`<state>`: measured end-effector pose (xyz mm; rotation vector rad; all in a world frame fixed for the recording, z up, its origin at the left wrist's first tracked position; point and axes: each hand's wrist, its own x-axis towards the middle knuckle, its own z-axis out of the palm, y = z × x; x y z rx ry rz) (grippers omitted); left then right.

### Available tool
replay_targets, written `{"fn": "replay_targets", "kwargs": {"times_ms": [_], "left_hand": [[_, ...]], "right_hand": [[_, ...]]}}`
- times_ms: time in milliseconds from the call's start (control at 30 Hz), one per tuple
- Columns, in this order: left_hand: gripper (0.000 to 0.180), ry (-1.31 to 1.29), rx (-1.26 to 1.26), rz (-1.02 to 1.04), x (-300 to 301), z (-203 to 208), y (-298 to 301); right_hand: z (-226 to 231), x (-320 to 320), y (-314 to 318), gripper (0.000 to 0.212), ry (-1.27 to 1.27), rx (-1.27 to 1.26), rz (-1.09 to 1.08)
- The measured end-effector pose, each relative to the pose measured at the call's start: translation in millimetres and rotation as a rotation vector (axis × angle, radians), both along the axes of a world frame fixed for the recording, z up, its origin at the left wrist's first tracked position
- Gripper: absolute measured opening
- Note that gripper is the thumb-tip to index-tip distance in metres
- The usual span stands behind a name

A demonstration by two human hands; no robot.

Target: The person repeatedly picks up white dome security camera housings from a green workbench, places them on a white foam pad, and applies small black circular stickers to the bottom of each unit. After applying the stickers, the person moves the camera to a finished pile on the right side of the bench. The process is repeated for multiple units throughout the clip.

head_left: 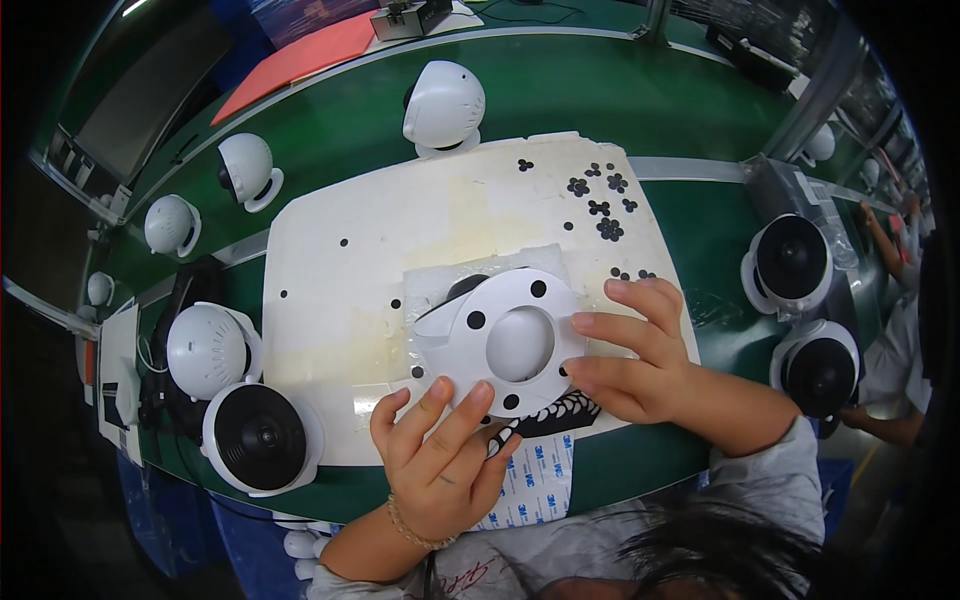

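Dark hair is closest, down at the bottom. The white device lies on a foam pad near the middle of the worktop's front edge, round base up. It sits between both hands' fingers. The right hand's fingers are spread, tips at the base's right side. The left hand's fingers bend by its front; I cannot tell if they grip.

My feed shows a white base with black dots, a cream board with yellowish patches and a green worktop. I see blue print repeating across the white sheet, while the partly hidden black strip bears what look like white leaf shapes.
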<state>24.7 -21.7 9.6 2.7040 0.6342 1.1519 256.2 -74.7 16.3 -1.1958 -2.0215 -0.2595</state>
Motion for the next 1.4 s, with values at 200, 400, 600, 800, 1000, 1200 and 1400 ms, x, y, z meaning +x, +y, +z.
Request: {"fn": "replay_targets", "kwargs": {"times_ms": [200, 400, 600, 800, 1000, 1200, 1400], "left_hand": [[0.012, 0.005, -0.057, 0.007, -1, 0, 0], [0.016, -0.141, -0.094, -0.084, -1, 0, 2], [0.022, -0.091, -0.309, -0.289, -5, 3, 10], [0.031, -0.083, -0.365, -0.313, -3, 1, 9], [0.033, -0.058, -0.351, -0.334, -4, 3, 11], [0.029, -0.028, -0.376, -0.338, -4, 1, 12], [0.022, 0.006, -0.470, -0.303, -6, 9, 9]], "right_hand": [[0, -7, 3, 0.039, 0.790, -0.530, 0.101], [10, 1, 27, 0.021, 1.354, -0.900, 0.168], [14, 78, 94, 0.019, 0.909, -0.370, -0.284], [-29, 169, 140, 0.021, -0.386, -0.268, -0.984], [-35, 107, 177, 0.032, -0.285, -0.381, -0.520], [-42, 73, 215, 0.035, -0.072, -0.154, -0.509], [18, 64, 195, 0.028, 0.660, -0.210, -0.368]]}}
